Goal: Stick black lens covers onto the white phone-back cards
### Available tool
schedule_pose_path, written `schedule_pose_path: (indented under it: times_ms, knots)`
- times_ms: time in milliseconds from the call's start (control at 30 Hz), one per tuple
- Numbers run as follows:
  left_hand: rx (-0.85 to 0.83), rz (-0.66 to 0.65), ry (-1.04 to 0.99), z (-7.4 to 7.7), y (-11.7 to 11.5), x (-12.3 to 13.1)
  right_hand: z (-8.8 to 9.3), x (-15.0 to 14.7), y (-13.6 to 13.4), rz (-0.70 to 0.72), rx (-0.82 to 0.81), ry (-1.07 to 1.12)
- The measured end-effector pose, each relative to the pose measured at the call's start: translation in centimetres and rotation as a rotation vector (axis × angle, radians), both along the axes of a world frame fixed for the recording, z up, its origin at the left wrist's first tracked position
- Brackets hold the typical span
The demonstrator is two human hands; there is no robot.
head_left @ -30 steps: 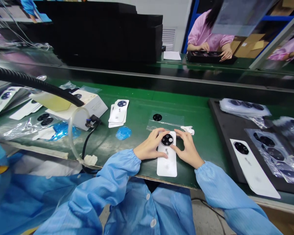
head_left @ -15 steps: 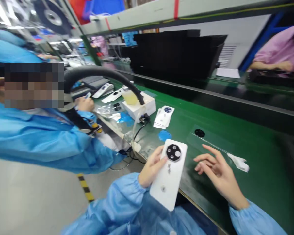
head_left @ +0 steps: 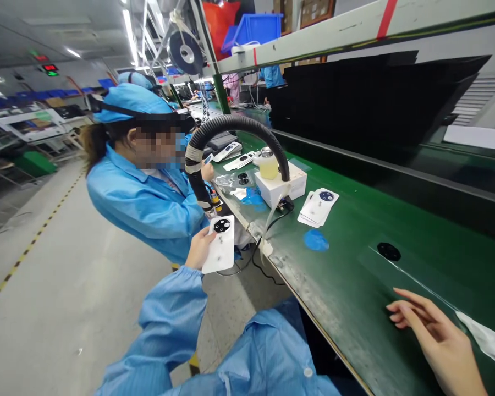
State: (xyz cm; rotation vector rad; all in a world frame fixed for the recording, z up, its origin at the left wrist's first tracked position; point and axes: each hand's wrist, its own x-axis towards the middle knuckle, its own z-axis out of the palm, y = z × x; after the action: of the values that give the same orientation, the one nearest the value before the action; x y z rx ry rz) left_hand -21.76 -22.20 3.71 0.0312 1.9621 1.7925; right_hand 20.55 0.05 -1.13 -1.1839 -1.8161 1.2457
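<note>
White phone-shaped card (head_left: 219, 256) is held in the left hand (head_left: 198, 248), and I can see from my remote place that this hand is closed on its side, lifting it beyond the edge of the green worktop (head_left: 355, 286), above the floor (head_left: 86, 308). On the upper end of the card sits a black camera ring (head_left: 221, 225) with three round openings. The right hand (head_left: 435, 338) is open with the fingers loosely curved and it holds nothing; I cannot tell if it touches the worktop. Just beside it lies a white wipe (head_left: 484, 338), and a black ring (head_left: 388, 251) lies on clear film (head_left: 408, 269) near the fingers. Farther along are a blue film piece (head_left: 315, 240), a stack of white cards (head_left: 318, 206), and a white box (head_left: 280, 186) with a small bottle of yellow liquid (head_left: 268, 166) under a black corrugated hose (head_left: 239, 125). Past them a co-worker (head_left: 138, 190) in a blue smock and cap sits at the line
</note>
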Motion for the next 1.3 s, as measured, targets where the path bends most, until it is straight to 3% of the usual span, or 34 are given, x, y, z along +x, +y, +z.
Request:
schedule_pose_path:
  times_ms: [867, 1300]
  knots:
    - [0.035, 0.104, 0.092, 2.0, -0.2, -2.0, -0.3, 0.7, 0.5, 0.054, 0.085, -0.081]
    - [0.002, 0.065, 0.108, 2.5, 0.5, -1.5, -0.3, 0.6, 0.6, 0.074, 0.084, -0.068]
